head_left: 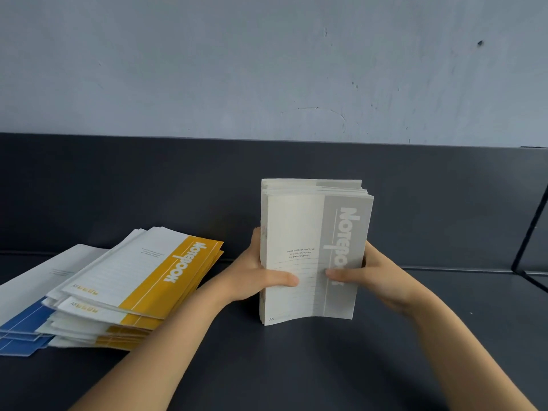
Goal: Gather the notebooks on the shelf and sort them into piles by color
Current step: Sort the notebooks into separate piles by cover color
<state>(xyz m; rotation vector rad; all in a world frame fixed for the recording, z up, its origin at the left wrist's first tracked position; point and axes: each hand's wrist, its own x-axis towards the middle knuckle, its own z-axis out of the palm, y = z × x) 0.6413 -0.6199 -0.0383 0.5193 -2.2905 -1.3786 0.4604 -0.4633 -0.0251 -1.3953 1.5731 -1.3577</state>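
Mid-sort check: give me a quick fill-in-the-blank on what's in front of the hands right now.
The held stack, gripped by the left hand and right hand, has a ____ cover band.
It stands ____ on the dark surface.
The flat pile left of it is topped by a ____ notebook.
The far-left notebooks are ____.
Missing words: grey; upright; yellow; blue.

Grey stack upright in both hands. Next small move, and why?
Probably lay the stack of grey-and-white paper notebooks flat on the dark shelf where it stands: left hand and right hand grip its sides, and the yellow-and-white notebook pile lies apart.
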